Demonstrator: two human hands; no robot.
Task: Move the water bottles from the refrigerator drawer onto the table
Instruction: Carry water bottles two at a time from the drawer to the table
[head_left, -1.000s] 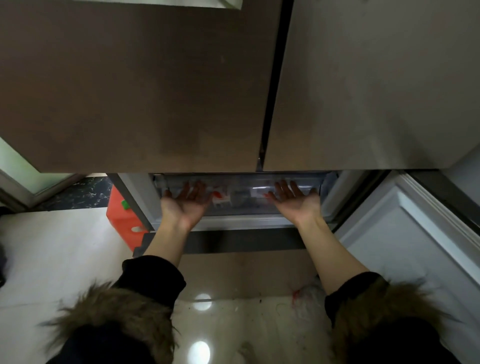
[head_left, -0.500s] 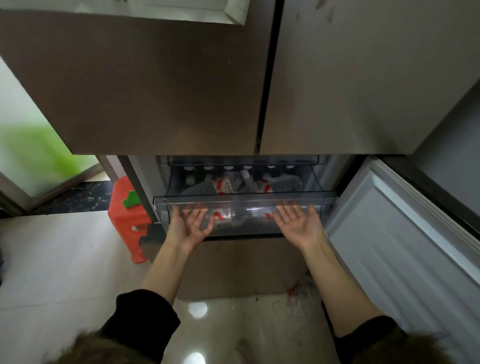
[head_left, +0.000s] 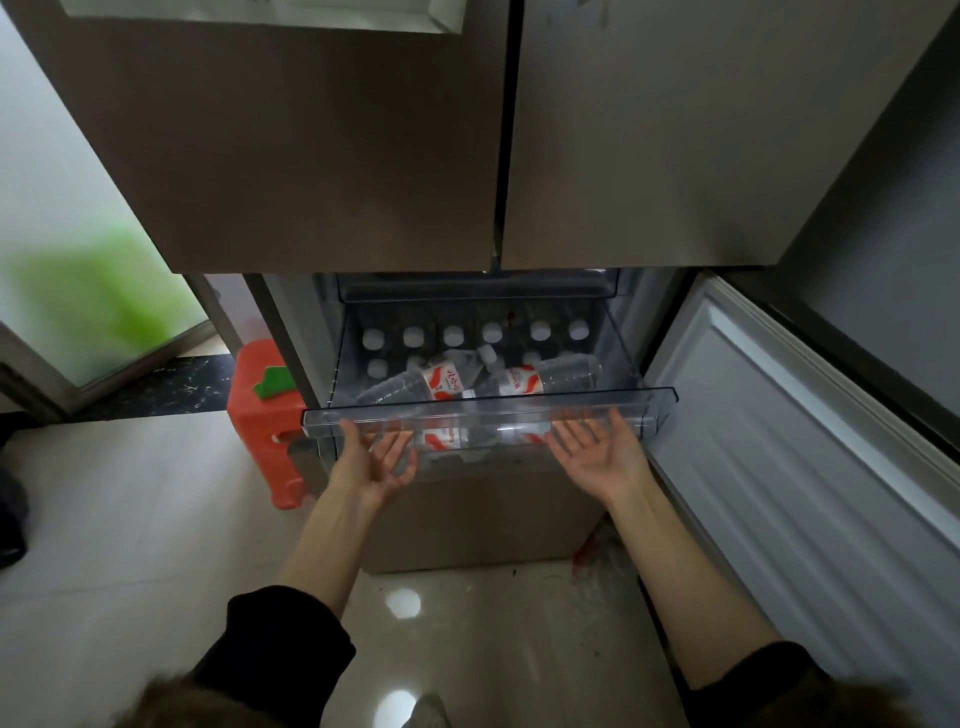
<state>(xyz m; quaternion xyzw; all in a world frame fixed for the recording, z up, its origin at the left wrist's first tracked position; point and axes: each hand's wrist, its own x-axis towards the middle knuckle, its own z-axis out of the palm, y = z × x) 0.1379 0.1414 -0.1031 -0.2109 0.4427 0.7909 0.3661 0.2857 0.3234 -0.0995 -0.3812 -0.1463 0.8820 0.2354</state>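
The clear plastic refrigerator drawer (head_left: 488, 410) stood pulled out below the closed upper doors. Inside, water bottles (head_left: 454, 336) with white caps stood upright in rows at the back. Two more bottles (head_left: 519, 382) with red-and-white labels lay on their sides on top, near the drawer's front wall.

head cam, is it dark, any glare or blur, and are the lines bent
Head view: dim overall, the fridge doors above in dull shade; bright glare spots on the glossy floor; the green patch behind the window at left is blurred; the white door at right bows from the wide lens; the bottles in the drawer stay fairly sharp.
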